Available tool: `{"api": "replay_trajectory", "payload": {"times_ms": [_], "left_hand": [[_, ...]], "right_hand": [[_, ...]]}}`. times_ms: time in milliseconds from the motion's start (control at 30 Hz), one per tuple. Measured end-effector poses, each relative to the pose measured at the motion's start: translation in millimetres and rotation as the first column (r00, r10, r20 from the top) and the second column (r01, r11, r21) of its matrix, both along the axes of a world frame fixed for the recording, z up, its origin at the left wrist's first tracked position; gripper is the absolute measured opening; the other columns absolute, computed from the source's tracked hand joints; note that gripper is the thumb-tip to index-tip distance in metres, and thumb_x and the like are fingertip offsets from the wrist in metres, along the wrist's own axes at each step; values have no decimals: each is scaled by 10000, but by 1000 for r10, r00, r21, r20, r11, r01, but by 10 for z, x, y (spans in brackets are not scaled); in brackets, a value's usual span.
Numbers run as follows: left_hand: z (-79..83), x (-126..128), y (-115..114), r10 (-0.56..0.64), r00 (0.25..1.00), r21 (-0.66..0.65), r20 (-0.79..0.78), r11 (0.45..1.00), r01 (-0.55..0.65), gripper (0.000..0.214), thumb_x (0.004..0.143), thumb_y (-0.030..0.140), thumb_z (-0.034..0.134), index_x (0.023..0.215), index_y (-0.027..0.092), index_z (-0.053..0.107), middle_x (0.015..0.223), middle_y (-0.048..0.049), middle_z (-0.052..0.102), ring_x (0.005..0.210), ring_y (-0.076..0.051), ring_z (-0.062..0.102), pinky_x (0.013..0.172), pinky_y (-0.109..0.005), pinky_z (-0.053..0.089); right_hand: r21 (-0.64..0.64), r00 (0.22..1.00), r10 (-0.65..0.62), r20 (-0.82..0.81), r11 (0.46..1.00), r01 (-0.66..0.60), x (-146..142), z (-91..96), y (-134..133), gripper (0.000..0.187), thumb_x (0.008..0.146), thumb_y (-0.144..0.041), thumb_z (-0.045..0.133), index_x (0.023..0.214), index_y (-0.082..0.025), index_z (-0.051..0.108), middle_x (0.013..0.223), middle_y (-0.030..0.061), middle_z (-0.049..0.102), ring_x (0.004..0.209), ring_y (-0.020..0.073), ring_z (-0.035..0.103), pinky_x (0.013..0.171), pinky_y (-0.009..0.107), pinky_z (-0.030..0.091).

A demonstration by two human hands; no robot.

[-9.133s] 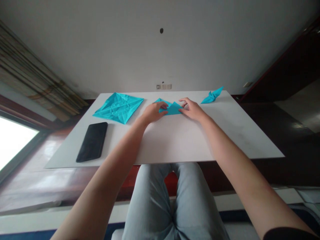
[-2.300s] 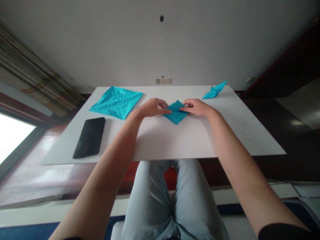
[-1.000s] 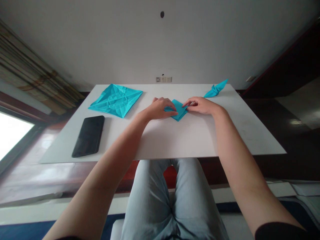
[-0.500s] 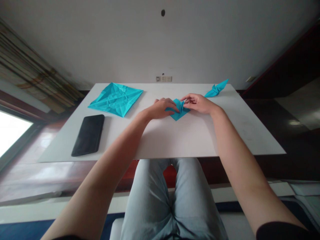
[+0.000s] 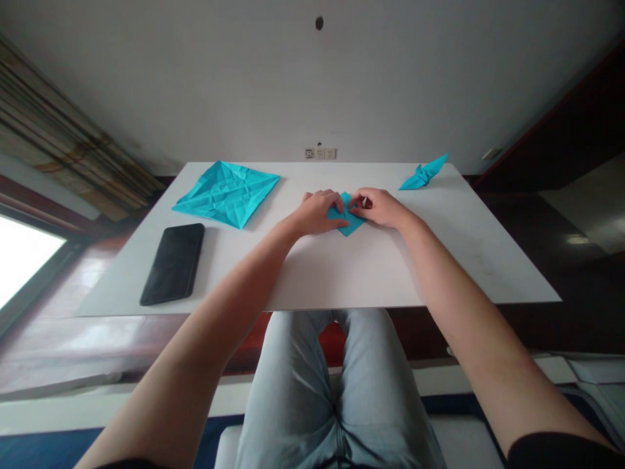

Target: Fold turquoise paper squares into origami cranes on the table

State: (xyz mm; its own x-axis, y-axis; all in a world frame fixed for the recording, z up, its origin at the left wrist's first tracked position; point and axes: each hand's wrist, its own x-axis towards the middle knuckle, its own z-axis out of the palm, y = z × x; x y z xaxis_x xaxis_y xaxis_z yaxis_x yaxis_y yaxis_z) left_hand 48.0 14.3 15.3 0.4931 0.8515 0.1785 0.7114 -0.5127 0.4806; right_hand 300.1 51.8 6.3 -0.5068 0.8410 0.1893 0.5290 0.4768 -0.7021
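A small piece of folded turquoise paper point(image 5: 347, 228) lies on the white table between my two hands, one corner pointing toward me. My left hand point(image 5: 318, 213) holds its left side, thumb along the near part and fingers curled over the top. On the other side, my right hand point(image 5: 381, 207) pinches the paper near its middle with thumb and forefinger. Both hands cover much of the paper, so its finer folds are hidden.
A creased turquoise sheet point(image 5: 227, 192) lies spread at the back left of the white table point(image 5: 342, 280). Nearer me on the left is a black phone point(image 5: 173, 264). A folded paper figure point(image 5: 424, 174) sits at the back right. The wall point(image 5: 312, 91) rises behind.
My right hand has moved left and closed in over the paper's middle. A flap that stood up there now looks flatter. My left hand has barely shifted.
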Motion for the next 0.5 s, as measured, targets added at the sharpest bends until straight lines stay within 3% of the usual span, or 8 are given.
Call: {"api": "replay_trajectory", "payload": {"times_ms": [100, 200, 333, 500], "left_hand": [[-24, 32, -31, 4, 1000, 15, -8, 1000, -4, 413, 925, 550, 842, 1198, 249, 764, 1350, -125, 779, 1362, -391, 684, 1177, -533, 426], [-23, 18, -49, 5, 1000, 18, -14, 1000, -5, 514, 898, 642, 862, 1221, 258, 749, 1383, -134, 751, 1388, -404, 655, 1193, -539, 416], [21, -121, -21, 92, 995, 6, -44, 996, -92, 701, 815, 690, 931, 1297, 233, 709, 1412, -168, 731, 1378, -425, 650, 1194, -550, 428], [108, -313, 50, 209, 975, -59, -81, 975, -214, 583, 884, 660, 886, 1222, 214, 725, 1288, -141, 807, 1179, -358, 756, 1107, -498, 492]], "right_hand": [[-24, 996, 74, 54, 997, -73, 19, 74, -30, 392, 760, -542, 927, 979, -232, 832, 997, 71, 755, 854, 244, 607, 832, 394, 504], [-46, 990, 117, 82, 992, -114, 37, 133, -65, 510, 727, -533, 980, 1130, -237, 878, 1078, 87, 745, 928, 275, 643, 882, 408, 543], [-52, 982, 131, 136, 991, -125, 53, 136, -79, 600, 797, -544, 970, 1320, -260, 889, 1158, 104, 702, 1027, 316, 674, 1005, 449, 586], [-27, 970, 109, 215, 994, -106, 75, 44, -29, 676, 871, -590, 920, 1476, -298, 845, 1285, 122, 652, 1158, 365, 703, 1156, 515, 597]]}}
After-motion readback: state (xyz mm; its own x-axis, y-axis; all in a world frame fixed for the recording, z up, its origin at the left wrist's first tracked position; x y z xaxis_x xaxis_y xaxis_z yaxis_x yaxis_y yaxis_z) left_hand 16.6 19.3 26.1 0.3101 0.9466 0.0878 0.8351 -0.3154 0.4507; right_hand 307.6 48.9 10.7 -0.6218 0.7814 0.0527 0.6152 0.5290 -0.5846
